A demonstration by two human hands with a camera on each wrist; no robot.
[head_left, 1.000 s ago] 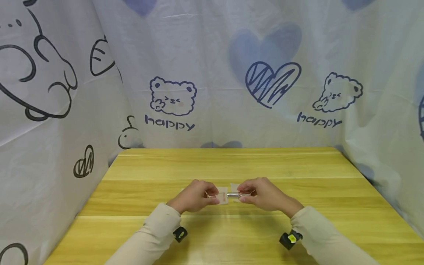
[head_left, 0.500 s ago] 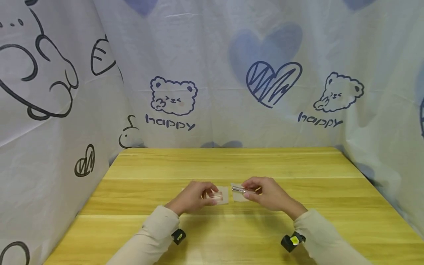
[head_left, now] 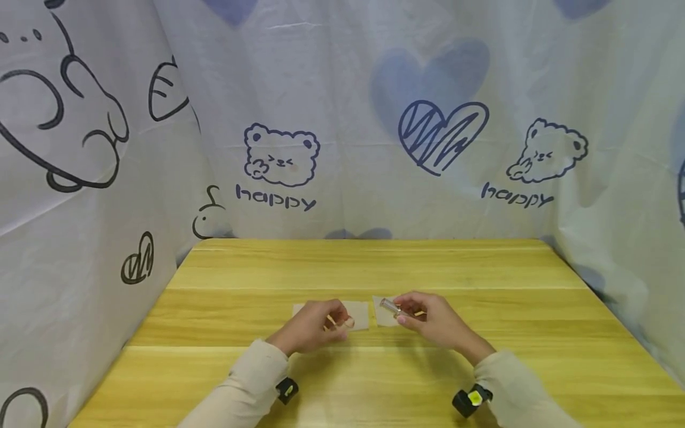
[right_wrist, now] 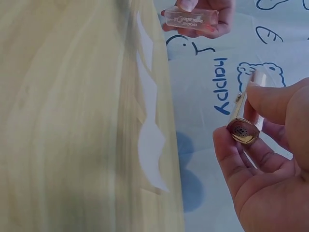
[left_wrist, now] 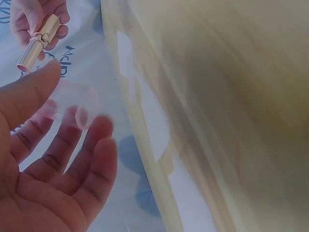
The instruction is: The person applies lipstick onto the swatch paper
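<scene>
My left hand (head_left: 316,326) pinches a clear, pinkish lipstick cap (right_wrist: 186,20) between thumb and fingers. White lettering on the cap's side shows in the right wrist view. My right hand (head_left: 432,321) grips a shiny gold lipstick tube (left_wrist: 40,42) with a small clasp-like ornament at its middle. In the head view this tube tilts up and to the left. Its flat end, with a round label, faces the right wrist camera. Cap and tube are apart, a short gap between the hands, both held above the table.
White paper pieces (head_left: 357,310) lie flat on the wooden table (head_left: 342,267) beneath and behind the hands. A printed white curtain (head_left: 342,119) with hearts and bears stands behind the table and along both sides.
The lipstick tube has drawn away from the cap to the right and swung from level to tilted up. My left hand has turned the cap and come slightly nearer to me.
</scene>
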